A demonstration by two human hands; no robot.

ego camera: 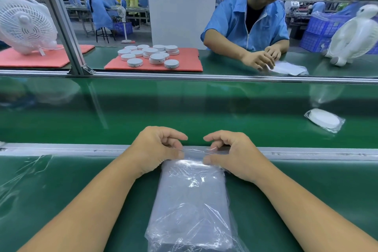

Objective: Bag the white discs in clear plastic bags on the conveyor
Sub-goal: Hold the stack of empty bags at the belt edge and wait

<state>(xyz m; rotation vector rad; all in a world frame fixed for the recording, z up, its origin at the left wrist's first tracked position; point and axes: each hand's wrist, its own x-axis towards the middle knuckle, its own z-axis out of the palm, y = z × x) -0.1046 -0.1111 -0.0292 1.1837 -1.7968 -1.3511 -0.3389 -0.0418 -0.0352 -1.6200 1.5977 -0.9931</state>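
A stack of clear plastic bags (190, 206) lies on the green bench in front of me. My left hand (157, 147) and my right hand (229, 153) pinch the far edge of the top bag between thumb and fingers, a short gap between them. One bagged white disc (324, 119) lies on the green conveyor belt (163, 112) at the right. Several loose white discs (151, 55) sit on a pink foam pad (184, 63) across the belt.
A person in a blue smock (247, 24) works opposite, hands on a bag (286, 68). White fans stand at far left (26, 24) and far right (356, 35). An aluminium rail (61, 148) separates my bench from the belt. Loose plastic film (20, 176) lies at my left.
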